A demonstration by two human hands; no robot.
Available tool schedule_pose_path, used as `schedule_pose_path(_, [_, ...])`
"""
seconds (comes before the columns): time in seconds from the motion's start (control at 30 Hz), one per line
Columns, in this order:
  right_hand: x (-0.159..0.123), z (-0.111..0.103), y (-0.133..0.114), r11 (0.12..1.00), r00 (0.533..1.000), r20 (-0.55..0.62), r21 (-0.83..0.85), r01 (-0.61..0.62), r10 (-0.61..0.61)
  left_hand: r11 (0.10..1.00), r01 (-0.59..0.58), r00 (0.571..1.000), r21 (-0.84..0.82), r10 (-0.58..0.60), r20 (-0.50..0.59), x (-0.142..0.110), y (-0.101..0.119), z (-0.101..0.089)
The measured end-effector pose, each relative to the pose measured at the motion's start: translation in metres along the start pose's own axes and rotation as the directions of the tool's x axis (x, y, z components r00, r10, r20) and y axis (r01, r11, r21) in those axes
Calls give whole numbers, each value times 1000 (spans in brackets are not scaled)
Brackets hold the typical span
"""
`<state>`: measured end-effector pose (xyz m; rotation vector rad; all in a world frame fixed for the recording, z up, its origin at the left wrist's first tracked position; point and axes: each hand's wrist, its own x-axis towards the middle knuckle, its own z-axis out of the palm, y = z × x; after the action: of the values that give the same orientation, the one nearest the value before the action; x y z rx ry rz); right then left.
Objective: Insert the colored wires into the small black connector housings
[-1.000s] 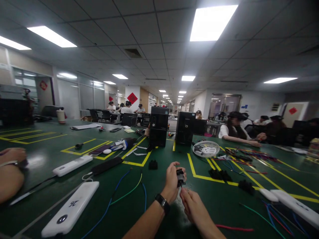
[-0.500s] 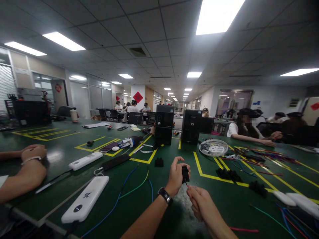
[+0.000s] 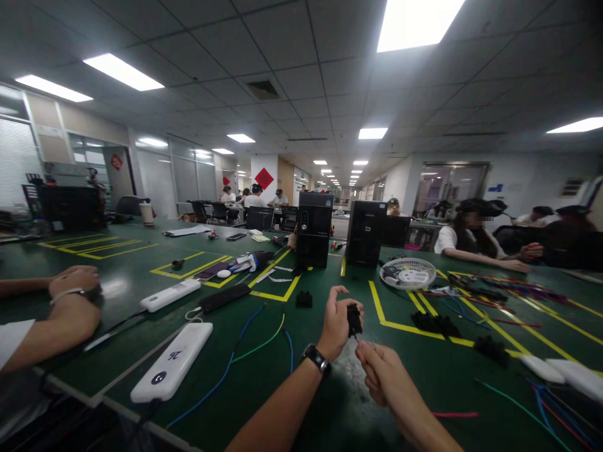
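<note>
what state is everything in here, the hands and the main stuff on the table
Left hand: closed around a small black block
Right hand: pinching a thin reddish piece close to the block
White oblong plastic case marked 26: lying flat, number up
Black computer towers: upright, side by side; power unclear
Round white lattice plastic tray: lying flat
Tall white cup: upright
Red insulated wire: lying nearly straight
</note>
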<state>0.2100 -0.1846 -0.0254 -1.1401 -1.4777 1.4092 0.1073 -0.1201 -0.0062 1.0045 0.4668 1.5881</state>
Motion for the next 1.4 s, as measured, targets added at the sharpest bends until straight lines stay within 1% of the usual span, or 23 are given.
schedule_pose_path(0.03, [-1, 0, 0, 997, 997, -27, -46, 64, -66, 999, 16, 1000, -52, -17, -8, -1, -1, 3])
schedule_pose_path(0.1, [-2, 0, 3, 961, 969, -85, -170, 217, -234, 985, 73, 997, -159, -76, -15, -3, -5, 8])
schedule_pose_path(0.13, [-1, 1, 5, 940, 951, -101, -211, 268, -293, 975, 104, 994, -197, -110, -18, -4, -6, 9])
schedule_pose_path(0.17, [0, 1, 6, 933, 944, -104, -219, 286, -314, 968, 126, 991, -216, -135, -26, -4, -7, 10])
schedule_pose_path(0.2, [0, 2, 7, 943, 951, -94, -189, 272, -293, 970, 132, 989, -206, -143, -41, -4, -7, 8])
schedule_pose_path(0.23, [1, 3, 6, 962, 966, -75, -137, 234, -246, 979, 119, 990, -164, -130, -55, -4, -6, 6])
schedule_pose_path(0.3, [1, 3, 2, 989, 989, -38, -36, 144, -145, 999, 45, 997, -12, -46, -59, -3, -2, 0])
schedule_pose_path(0.33, [0, 2, 0, 993, 993, -32, -11, 116, -116, 998, -6, 999, 64, 8, -44, -2, 1, -3])
schedule_pose_path(0.4, [0, 2, -1, 994, 994, -34, -11, 105, -106, 987, -73, 997, 146, 74, -5, -2, 4, -6])
schedule_pose_path(0.47, [1, 2, 3, 991, 991, -28, -36, 129, -130, 993, -50, 999, 107, 50, 3, -3, 4, -5])
schedule_pose_path(0.57, [4, 6, 12, 983, 984, -10, -44, 178, -179, 996, 68, 998, -55, -69, -10, -4, -1, -1])
schedule_pose_path(0.63, [5, 8, 16, 976, 977, -11, -45, 213, -214, 989, 86, 995, -118, -91, -30, -5, -3, 0])
schedule_pose_path(0.7, [4, 8, 15, 970, 972, -25, -63, 233, -235, 996, 48, 998, -80, -51, -42, -4, -2, -1])
schedule_pose_path(0.8, [0, 4, 11, 963, 966, -67, -121, 240, -250, 998, -37, 998, 59, 40, -46, -4, 2, -3])
schedule_pose_path(0.83, [-1, 3, 10, 959, 962, -84, -142, 245, -258, 995, -53, 997, 81, 57, -47, -4, 3, -3])
schedule_pose_path(0.9, [-2, 2, 11, 947, 951, -108, -181, 266, -288, 997, -50, 996, 51, 53, -66, -5, 4, -1])
schedule_pose_path(0.97, [0, 3, 15, 932, 940, -111, -211, 294, -322, 998, 21, 995, -56, -26, -97, -5, 2, 3])
schedule_pose_path(1.07, [4, 7, 20, 918, 931, -96, -232, 322, -351, 962, 162, 974, -221, -192, -119, -4, -4, 6])
schedule_pose_path(1.13, [6, 9, 20, 917, 931, -93, -233, 324, -352, 953, 185, 967, -241, -219, -126, -3, -8, 5])
schedule_pose_path(1.2, [6, 9, 17, 918, 933, -96, -237, 317, -347, 975, 129, 974, -179, -158, -164, -1, -9, 2])
schedule_pose_path(1.27, [3, 7, 11, 920, 936, -102, -248, 304, -337, 999, 32, 983, -40, -39, -180, 0, -8, -2])
schedule_pose_path(1.33, [0, 5, 5, 920, 938, -111, -262, 291, -328, 991, -79, 988, 105, 92, -121, 0, -3, -5])
schedule_pose_path(1.4, [-4, 3, 1, 919, 937, -120, -269, 287, -327, 968, -169, 983, 183, 178, -32, -2, 2, -7])
